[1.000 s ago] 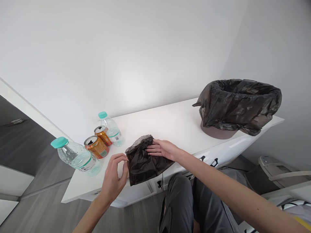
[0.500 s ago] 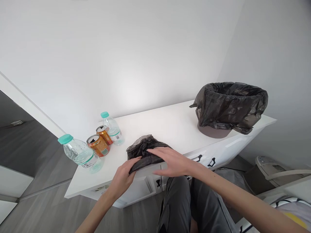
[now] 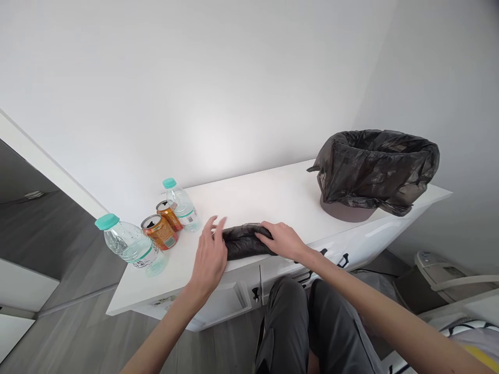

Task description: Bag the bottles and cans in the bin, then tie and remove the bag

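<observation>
A black plastic bag (image 3: 246,243), folded into a long narrow bundle, lies along the front edge of the white cabinet top (image 3: 280,189). My right hand (image 3: 284,240) grips its right end, with the thumb on the near side and the fingers bent over the top. At the other end, my left hand (image 3: 211,254) rests its inner edge against the bag, fingers raised and spread. Two orange cans (image 3: 159,234) with opened tops stand to the left, between two clear plastic bottles (image 3: 134,249) with teal caps.
A brownish bin (image 3: 346,212) lined with a black bag (image 3: 374,174) stands at the right end of the cabinet. Behind is a white wall (image 3: 234,93). Below the front edge are drawers and doors with black handles (image 3: 343,261), close to my knees (image 3: 286,322).
The loose, crumpled bag is now a flatter, longer roll. My left hand has risen onto the top with fingers lifted; my right hand has closed on the bag's right end.
</observation>
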{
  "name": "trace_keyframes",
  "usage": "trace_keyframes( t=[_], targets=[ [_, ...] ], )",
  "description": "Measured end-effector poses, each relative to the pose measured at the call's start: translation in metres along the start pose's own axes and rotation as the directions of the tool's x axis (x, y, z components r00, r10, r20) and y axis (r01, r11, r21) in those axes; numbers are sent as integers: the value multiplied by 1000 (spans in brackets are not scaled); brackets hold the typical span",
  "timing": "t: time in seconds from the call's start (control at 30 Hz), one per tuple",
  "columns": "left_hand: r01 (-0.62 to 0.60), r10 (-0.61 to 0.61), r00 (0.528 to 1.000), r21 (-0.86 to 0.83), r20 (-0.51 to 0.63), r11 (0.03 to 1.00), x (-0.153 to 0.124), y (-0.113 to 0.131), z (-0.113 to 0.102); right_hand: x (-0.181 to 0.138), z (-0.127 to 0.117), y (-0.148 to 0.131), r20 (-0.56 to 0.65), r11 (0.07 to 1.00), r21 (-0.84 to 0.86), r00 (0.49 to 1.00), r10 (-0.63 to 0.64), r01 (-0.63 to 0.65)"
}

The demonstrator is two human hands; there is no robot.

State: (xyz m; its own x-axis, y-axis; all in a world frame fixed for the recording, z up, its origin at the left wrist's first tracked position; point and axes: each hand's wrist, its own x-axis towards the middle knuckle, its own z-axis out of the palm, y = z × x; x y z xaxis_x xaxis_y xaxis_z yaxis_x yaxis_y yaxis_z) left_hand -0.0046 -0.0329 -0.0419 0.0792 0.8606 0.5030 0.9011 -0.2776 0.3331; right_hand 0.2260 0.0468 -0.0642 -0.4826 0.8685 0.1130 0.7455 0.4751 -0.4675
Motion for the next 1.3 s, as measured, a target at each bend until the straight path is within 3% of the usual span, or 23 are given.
trace_keyframes(
  t=[0.1,0.17,0.33,0.57,0.77,0.93,1.1,1.2,1.3],
  targets=[
    [-329,317,942,110,111,938,5,7,9,18,1,-5,80,999,-51,997,-14,18],
    [-416,384,893,106,234,903,5,6,18,26,1,-7,113,997,-65,993,-25,33],
    [-288,222,902,131,371,949,-1,-14,38,34,5,-7,125,995,-102,992,17,-4],
    [-241,180,906,117,384,964,-6,-28,30,29,15,-12,53,984,-172,997,60,-50],
    [-235,164,893,123,418,964,-14,-38,24,18,21,4,-138,986,-157,990,26,-47],
    [-248,178,894,124,412,961,-15,-39,24,7,28,3,-335,993,-112,941,-56,19],
    [-270,202,898,126,391,955,-17,-43,27,-11,48,-45,-226,971,98,955,-193,219],
    [-266,193,890,128,412,956,-18,-46,28,-15,59,-62,-144,978,112,977,-157,174],
    [-260,185,886,125,425,957,-18,-45,27,-14,63,-61,-80,990,112,994,-78,87]
  ],
)
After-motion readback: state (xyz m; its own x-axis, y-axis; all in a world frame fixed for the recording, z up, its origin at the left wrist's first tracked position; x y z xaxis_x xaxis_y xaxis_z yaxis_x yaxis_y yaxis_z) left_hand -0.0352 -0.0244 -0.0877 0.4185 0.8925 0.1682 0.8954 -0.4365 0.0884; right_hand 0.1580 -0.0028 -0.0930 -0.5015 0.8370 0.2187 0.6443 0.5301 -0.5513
